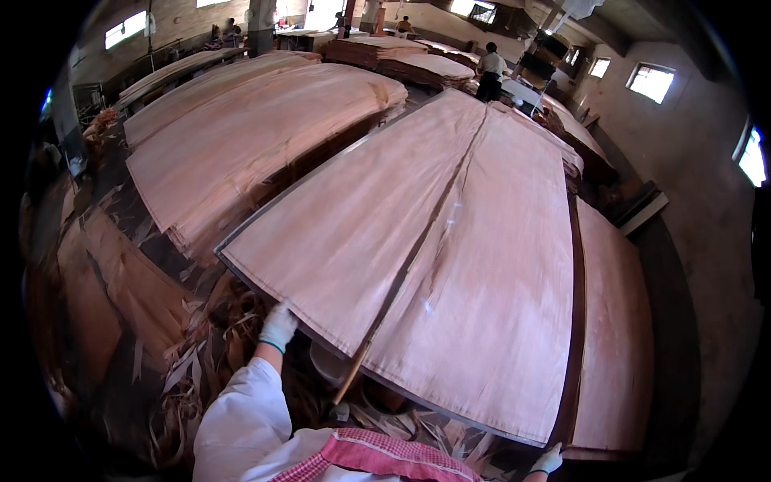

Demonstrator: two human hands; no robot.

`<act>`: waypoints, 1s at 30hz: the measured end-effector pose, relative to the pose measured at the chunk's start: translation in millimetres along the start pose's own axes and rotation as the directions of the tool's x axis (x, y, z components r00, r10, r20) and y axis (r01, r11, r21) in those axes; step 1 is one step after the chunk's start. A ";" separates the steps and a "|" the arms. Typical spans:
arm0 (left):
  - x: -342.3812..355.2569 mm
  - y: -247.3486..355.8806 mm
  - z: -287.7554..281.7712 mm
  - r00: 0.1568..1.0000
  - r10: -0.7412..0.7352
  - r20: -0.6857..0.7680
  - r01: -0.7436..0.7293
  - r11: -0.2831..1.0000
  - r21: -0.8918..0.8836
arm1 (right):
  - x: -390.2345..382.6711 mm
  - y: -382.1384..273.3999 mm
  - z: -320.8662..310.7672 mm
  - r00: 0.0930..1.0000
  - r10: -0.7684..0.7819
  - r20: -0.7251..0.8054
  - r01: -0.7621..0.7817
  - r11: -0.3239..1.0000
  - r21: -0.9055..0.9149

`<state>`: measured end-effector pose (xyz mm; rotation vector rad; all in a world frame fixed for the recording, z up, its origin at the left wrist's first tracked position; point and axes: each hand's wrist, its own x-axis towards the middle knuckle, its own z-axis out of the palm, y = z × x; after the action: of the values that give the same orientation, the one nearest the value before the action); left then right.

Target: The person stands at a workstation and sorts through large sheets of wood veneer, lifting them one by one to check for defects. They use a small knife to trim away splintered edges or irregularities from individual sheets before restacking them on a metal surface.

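Observation:
A broad pinkish wood veneer sheet point(498, 321) lies over the long stack in front of me. Beside it on the left is another veneer sheet point(353, 241), with a dark, ragged gap between the two. A thin wooden stick point(359, 359) lies along this gap, its near end jutting past the front edge. My left hand point(279, 324), in a pale glove, is closed on the front edge of the left sheet. At the near right corner, my right hand point(548, 459), also gloved, pinches the broad sheet's edge; its fingers are partly hidden.
Another veneer stack point(257, 136) stands to the left, and a lower one point(614, 321) runs along the right. Torn veneer scraps point(189, 377) litter the floor by my left arm. A person point(491, 71) stands at the far end of my stack.

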<state>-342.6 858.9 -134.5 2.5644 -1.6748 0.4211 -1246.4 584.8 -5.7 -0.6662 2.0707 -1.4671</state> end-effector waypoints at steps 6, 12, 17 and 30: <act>31.3 -158.0 -37.6 0.674 -0.697 0.244 0.411 0.080 -0.908 | -163.1 -103.1 117.4 0.902 -0.086 0.424 0.136 0.987 -0.088; 131.0 -225.7 -80.6 0.527 -0.806 0.269 0.130 -0.236 -0.963 | -254.6 -140.5 202.9 0.657 -0.090 0.749 0.263 0.958 -0.115; 237.0 -102.6 -152.4 0.591 -0.765 -0.255 0.297 0.501 -0.813 | -354.0 -179.0 289.1 0.356 -0.119 0.927 0.366 0.930 -0.021; 54.7 181.3 -291.5 0.940 -0.004 -0.341 -0.245 0.686 -0.685 | -445.9 -179.4 391.8 0.287 -0.031 0.957 0.098 0.995 0.003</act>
<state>-544.0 790.4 140.4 1.7067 -1.4868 0.1140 -638.1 548.4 109.2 -1.2742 1.0633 -0.6315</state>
